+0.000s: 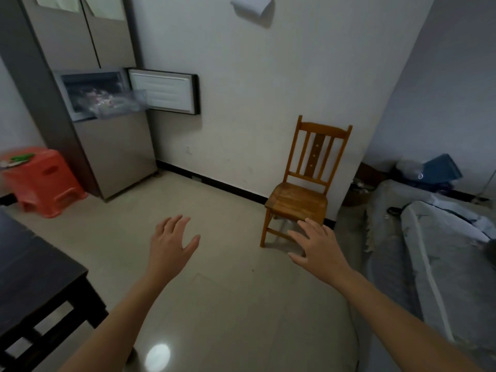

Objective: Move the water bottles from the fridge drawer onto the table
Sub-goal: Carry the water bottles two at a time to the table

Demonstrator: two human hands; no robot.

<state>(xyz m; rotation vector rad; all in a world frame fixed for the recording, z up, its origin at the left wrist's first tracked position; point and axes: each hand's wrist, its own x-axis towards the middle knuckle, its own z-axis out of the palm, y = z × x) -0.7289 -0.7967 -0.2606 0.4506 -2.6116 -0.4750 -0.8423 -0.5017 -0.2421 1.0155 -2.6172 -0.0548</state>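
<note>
Hovering empty, fingers spread, left hand (171, 245) and right hand (316, 248) are hanging well short of the fridge drawer (118, 104); bumping that jutting, crowded drawer is risking a spill.

Fridge (115, 151): tall, grey, upright at far left, its right side by the wall (241, 103). Upper double doors closed, bottom door closed. Middle compartment open: its door (163, 91) is swung fully right, nearly flat to the wall, white ribbed liner facing out.

Drawer (120, 104): clear plastic, pulled partway out of the middle compartment, front edge past the fridge face and overlapping the open door's left edge. Level, not tilted.

Contents (99, 99): blurred mix of clear and pale shapes heaped in the drawer; single bottles can't be told apart, count unknown.

Table (35, 264): dark wood, near left, only one corner in view, square legs and rails below the top. Well apart from the fridge.
</note>
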